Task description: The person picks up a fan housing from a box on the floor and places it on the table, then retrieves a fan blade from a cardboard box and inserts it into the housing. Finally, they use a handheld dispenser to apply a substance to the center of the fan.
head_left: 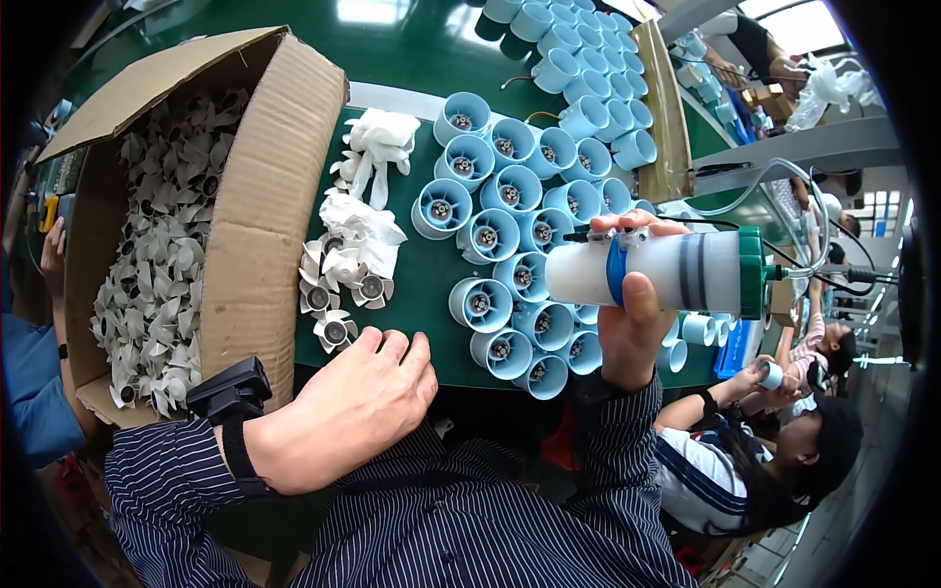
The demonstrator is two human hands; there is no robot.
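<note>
Fingers (642, 299) of the right hand (630, 338) wrap snugly round a green-capped white cylindrical tool (701, 271) right of centre, probably to steady it, while the left hand (348, 412), half-curled and seemingly empty, hovers beside fan impellers (335, 331) left of centre, presumably laid handy.

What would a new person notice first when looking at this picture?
Probably the large white cylinder with a green end, gripped in the right hand right of centre. Next come the many light-blue round housings, spread over the green table from the middle toward the top. On the left, an open cardboard box full of pale fan wheels also stands out.
</note>
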